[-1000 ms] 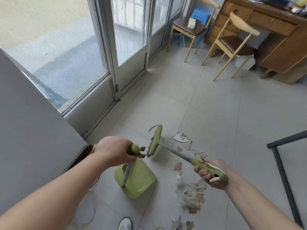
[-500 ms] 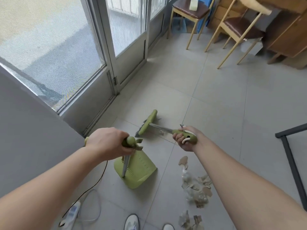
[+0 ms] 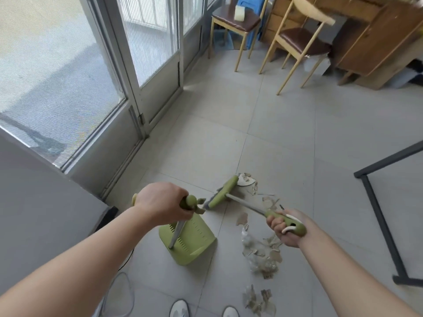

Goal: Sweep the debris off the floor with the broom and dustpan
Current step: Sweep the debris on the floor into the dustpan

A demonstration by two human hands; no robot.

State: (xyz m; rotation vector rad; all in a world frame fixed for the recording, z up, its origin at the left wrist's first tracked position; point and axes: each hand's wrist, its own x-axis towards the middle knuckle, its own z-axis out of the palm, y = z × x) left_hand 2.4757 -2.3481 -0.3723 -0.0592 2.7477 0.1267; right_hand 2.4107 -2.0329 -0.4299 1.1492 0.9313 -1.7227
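Our left hand (image 3: 160, 202) is curled round the top of the green dustpan's (image 3: 190, 245) upright handle; the pan stands on the tiled floor (image 3: 286, 133) near us, left of centre. Our right hand (image 3: 283, 227) grips the broom (image 3: 222, 193), its head down just beyond the pan. Debris (image 3: 263, 252) lies scattered right of the pan, from the broom head back towards our shoes (image 3: 179, 310)

Seeing the right hand (image 3: 285, 227) pulled back toward the body since 0.5 s ago, when it was stretched out over the far scraps. The broom head (image 3: 223, 194) came back with it off the bare floor. It now sits at the far edge of the debris (image 3: 261, 250), just beside the white shard (image 3: 246, 180).
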